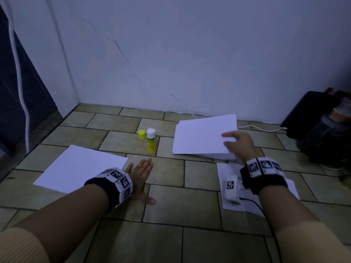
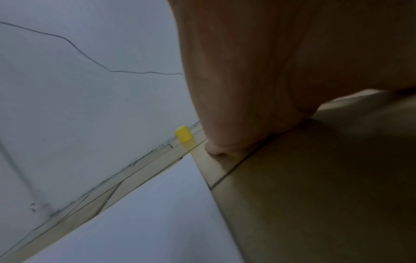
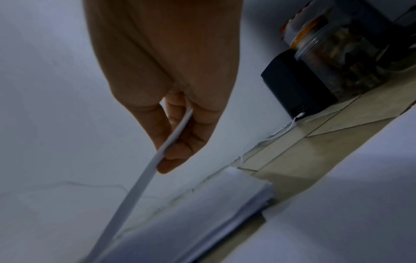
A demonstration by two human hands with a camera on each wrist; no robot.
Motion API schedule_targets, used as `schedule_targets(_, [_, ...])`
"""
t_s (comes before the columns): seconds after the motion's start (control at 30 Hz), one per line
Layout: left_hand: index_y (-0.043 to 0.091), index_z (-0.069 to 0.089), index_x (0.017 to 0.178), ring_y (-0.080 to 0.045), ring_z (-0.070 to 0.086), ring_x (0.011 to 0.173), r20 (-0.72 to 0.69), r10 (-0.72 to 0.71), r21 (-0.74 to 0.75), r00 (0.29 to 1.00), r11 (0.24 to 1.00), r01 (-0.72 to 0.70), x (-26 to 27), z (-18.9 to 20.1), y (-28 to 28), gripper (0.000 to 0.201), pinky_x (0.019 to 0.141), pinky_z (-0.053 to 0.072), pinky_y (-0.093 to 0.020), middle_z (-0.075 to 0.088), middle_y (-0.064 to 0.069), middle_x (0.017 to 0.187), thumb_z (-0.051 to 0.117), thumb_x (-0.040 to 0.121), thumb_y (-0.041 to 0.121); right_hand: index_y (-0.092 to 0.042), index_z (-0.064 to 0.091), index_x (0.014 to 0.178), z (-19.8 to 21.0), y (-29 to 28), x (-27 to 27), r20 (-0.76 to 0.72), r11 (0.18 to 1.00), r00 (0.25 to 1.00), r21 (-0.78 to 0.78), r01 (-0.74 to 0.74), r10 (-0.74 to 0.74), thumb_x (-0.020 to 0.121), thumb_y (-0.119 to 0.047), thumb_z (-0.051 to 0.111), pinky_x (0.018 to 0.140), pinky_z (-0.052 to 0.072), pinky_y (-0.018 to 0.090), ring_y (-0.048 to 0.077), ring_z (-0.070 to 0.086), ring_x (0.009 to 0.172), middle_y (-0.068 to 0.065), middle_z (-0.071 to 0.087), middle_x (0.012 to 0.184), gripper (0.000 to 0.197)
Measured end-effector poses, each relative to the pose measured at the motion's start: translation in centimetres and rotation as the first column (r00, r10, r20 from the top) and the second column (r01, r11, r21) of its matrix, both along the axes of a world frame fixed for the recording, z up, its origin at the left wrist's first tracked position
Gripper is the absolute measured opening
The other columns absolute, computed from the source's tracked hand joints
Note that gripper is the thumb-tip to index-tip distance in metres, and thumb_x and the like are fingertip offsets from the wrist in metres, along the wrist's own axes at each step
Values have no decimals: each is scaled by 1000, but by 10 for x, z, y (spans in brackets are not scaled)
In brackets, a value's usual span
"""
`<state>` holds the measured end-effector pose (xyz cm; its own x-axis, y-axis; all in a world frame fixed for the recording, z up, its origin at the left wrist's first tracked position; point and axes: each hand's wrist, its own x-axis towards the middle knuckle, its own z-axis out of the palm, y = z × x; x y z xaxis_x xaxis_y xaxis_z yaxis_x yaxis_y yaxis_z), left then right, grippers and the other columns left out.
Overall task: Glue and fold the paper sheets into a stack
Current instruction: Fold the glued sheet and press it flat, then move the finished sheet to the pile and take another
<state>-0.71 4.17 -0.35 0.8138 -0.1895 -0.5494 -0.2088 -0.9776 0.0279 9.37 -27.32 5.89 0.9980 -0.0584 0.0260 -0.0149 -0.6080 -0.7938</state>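
Note:
My right hand [image 1: 228, 139] pinches the right edge of a folded white paper [image 1: 201, 135], thumb on top and fingers beneath. It is held just above a stack of folded papers [image 1: 214, 156] on the tiled floor. In the right wrist view the right hand [image 3: 166, 153] holds the folded paper [image 3: 135, 192] edge-on, raised off the stack [image 3: 202, 222]. My left hand [image 1: 144, 177] lies flat and empty on the floor beside a single white sheet [image 1: 81, 168]. A glue stick [image 1: 151, 140] stands uncapped, its yellow cap [image 1: 141, 134] next to it. The left wrist view shows the cap [image 2: 184, 133] and the sheet [image 2: 146, 222].
Another white sheet [image 1: 256, 186] lies under my right wrist. A black box [image 1: 313, 114] with a white cable [image 1: 262, 129] and a jar [image 1: 322, 133] stand at the right by the wall. A wall closes the far side.

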Motion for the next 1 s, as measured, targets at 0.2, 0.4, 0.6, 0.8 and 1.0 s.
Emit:
schedule_targets(0.2, [12,-24,149,-19,-25,145,-14,13,-5,1000,1000,-13,1,1,0,125,117,-11,-45,-31,-3,155,57,76,73,-12,67,115,-29,10,48,-165,946,986,-315,-74,22,82,0,62,92,38,22,25,52,120,8,56,132,35])
schedule_targets(0.4, [12,-25,148,-19,-26,144,-12,1,-31,1000,1000,-2,2,-1,4,128,116,-12,-44,-31,-3,155,58,73,74,-13,60,120,-36,10,55,-274,893,962,-435,-116,-9,80,-4,66,77,39,21,25,54,114,9,54,129,41])
schedule_targets(0.6, [13,-25,148,-19,-26,144,-32,-5,-37,999,999,4,5,-3,5,149,115,-13,-43,-32,-2,155,38,42,97,-28,63,114,-35,15,54,-304,780,949,-613,-127,-85,79,-26,70,96,39,28,28,44,124,11,47,133,35])
schedule_targets(0.8, [14,-24,149,-18,-25,145,0,7,-51,1000,999,-7,5,-5,7,142,116,-13,-42,-31,-1,156,41,53,97,-23,51,134,-19,13,44,-338,722,940,-661,-203,-45,87,-46,62,112,20,31,30,24,140,14,28,150,53])
schedule_targets(1.0, [11,-23,149,-18,-22,146,24,10,-24,1000,1000,-9,-3,5,1,123,117,-10,-42,-28,-3,157,58,77,71,-6,43,129,-26,-1,-11,-535,698,845,-601,-389,10,49,-98,42,105,33,38,32,38,131,18,38,144,122])
